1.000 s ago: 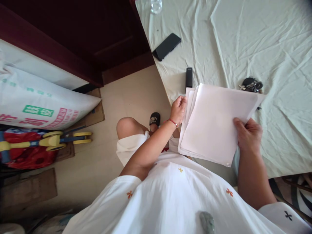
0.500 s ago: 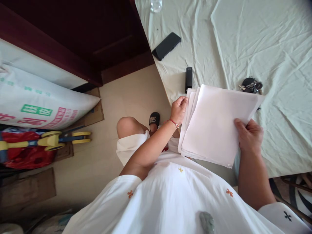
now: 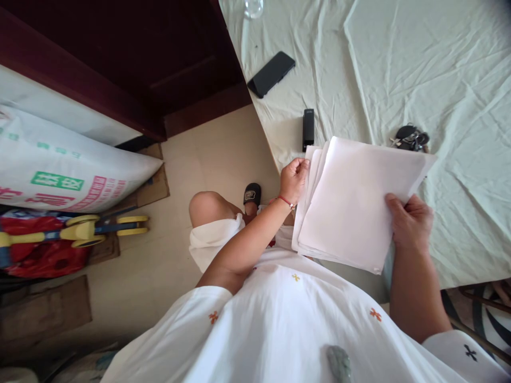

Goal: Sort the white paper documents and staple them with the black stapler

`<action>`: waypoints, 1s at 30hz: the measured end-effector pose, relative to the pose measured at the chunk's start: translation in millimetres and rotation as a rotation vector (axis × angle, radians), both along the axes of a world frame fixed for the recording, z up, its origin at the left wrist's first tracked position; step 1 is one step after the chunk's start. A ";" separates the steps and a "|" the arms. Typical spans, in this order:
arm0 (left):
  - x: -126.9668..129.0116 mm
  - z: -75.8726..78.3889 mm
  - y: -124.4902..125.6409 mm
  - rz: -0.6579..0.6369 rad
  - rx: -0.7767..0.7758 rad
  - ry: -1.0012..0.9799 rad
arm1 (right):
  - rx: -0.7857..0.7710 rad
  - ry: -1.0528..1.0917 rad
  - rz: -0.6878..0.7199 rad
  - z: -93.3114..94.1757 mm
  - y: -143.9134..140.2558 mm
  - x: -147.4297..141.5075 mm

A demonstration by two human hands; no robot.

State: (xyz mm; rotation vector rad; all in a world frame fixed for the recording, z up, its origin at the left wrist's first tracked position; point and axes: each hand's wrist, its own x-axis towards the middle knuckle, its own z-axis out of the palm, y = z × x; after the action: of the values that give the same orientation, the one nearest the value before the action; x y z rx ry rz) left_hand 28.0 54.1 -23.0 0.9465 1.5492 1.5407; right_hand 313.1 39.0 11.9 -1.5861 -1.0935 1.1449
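While I sit at the edge of the table point(image 3: 459, 223), I hold a stack of papers point(image 3: 351, 207) in the middle right of the frame, above my lap and over the table edge. My left hand point(image 3: 293, 178) is closed on the left edge of the stack, with the fingers curled around the upper corner. My right hand point(image 3: 409, 221) grips the right edge, the thumb lying on top of the top sheet. The sheets are white and blank on the side I see, and they are a little fanned at the upper left corner.

The table is covered with a pale wrinkled cloth. Just above the stack lies a small black stapler point(image 3: 308, 128), and further up a black phone point(image 3: 271, 74). A bunch of keys point(image 3: 411, 138) lies near the upper right corner of the papers. At the left of the frame a large printed sack point(image 3: 67, 170) lies on the floor, with a yellow toy point(image 3: 91, 229) below it.
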 end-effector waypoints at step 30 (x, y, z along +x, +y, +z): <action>4.9 9.2 -3.8 0.057 0.036 -0.109 | 0.036 -0.007 -0.043 17.4 4.6 -20.0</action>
State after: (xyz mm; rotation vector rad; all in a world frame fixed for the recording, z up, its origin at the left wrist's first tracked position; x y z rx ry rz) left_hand 32.9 50.4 -13.8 0.8311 1.4874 1.6378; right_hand 293.1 43.6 29.3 -1.5796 -1.0739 1.0857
